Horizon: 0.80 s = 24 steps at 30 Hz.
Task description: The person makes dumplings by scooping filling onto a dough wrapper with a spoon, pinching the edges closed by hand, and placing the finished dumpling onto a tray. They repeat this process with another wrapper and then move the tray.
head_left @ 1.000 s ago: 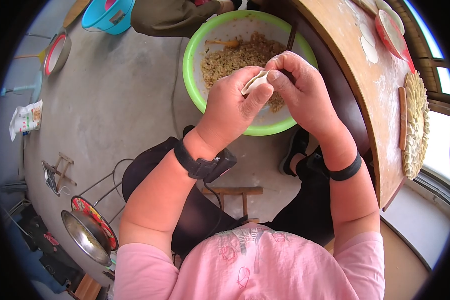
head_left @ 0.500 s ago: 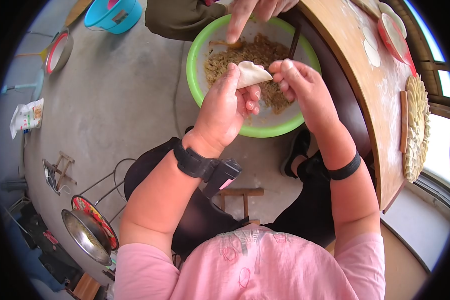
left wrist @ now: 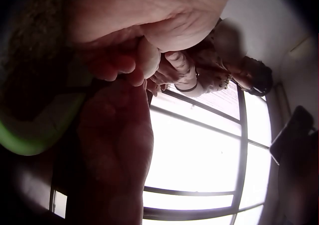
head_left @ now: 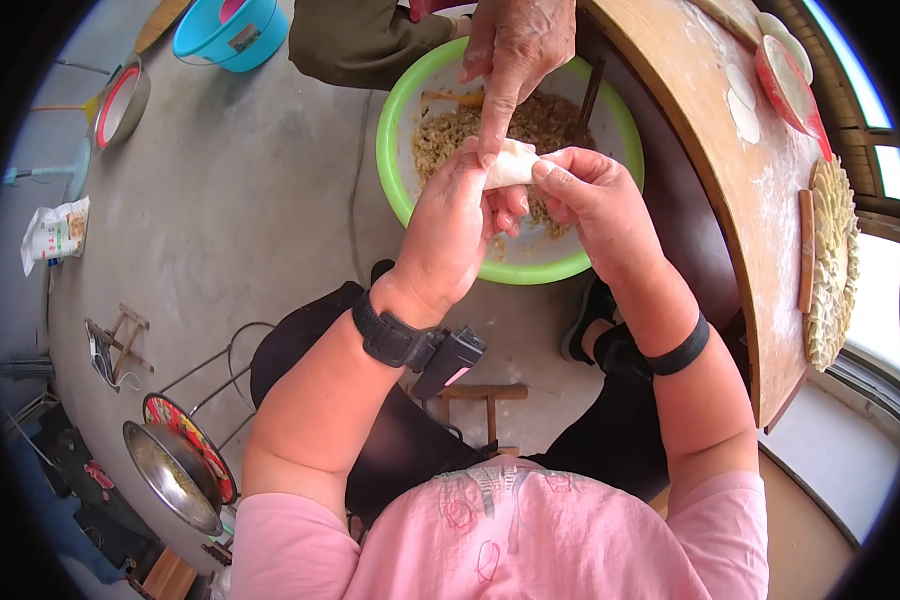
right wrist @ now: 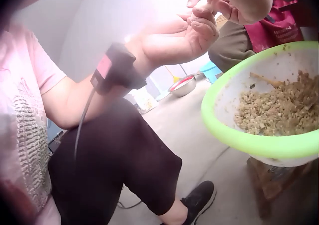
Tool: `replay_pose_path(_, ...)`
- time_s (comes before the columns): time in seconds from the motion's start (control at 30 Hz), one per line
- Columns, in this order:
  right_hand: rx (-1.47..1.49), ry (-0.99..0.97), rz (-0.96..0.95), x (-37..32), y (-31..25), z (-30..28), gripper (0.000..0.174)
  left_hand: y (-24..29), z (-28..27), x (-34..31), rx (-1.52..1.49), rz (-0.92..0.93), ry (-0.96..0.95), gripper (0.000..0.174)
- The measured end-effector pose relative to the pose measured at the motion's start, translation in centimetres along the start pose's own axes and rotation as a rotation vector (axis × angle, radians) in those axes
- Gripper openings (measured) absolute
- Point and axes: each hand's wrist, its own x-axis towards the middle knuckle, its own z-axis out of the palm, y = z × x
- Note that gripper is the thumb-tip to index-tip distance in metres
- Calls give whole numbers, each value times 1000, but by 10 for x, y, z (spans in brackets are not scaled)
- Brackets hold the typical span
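Note:
A white folded dumpling [head_left: 513, 166] is held over the bowl of filling. My left hand [head_left: 448, 220] supports it between thumb and curled fingers. At the dumpling's right end, my right hand [head_left: 610, 205] pinches the dough between thumb and index finger. Another person's hand [head_left: 520, 45] reaches in from the top, its index fingertip right at the dumpling's left edge by my left thumb. In the left wrist view the dumpling [left wrist: 148, 59] shows pale between the fingers. Below the hands is the green-rimmed bowl [head_left: 394, 178] with chopped filling [head_left: 442, 136].
A dark stick [head_left: 590, 98] and a yellowish spoon handle [head_left: 452, 98] stand in the filling. On the right, a floured wooden table [head_left: 710, 150] bears wrappers [head_left: 742, 115], a red-rimmed sieve [head_left: 785, 85] and rows of finished dumplings [head_left: 830, 260]. A blue bucket [head_left: 235, 40] sits upper left.
The dumpling went from between both hands to my left hand, and my right hand moved off and then back to its right end. The other person's hand came in from the top to the dumpling.

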Motion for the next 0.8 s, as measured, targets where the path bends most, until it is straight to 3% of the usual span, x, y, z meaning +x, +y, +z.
replay_pose_path(0.5, -43, 47, -82, -1, -1, 7, 23, -2, -1, -3, 51, -49, -13, 51)
replay_pose_path(0.6, -108, 44, -26, 1, -3, 4, 21, -2, -1, -3, 63, -50, -7, 52)
replay_pose_path(0.8, -74, 119, -150, 8, 9, 12, 23, -3, -2, -4, 164, -61, -12, 54)
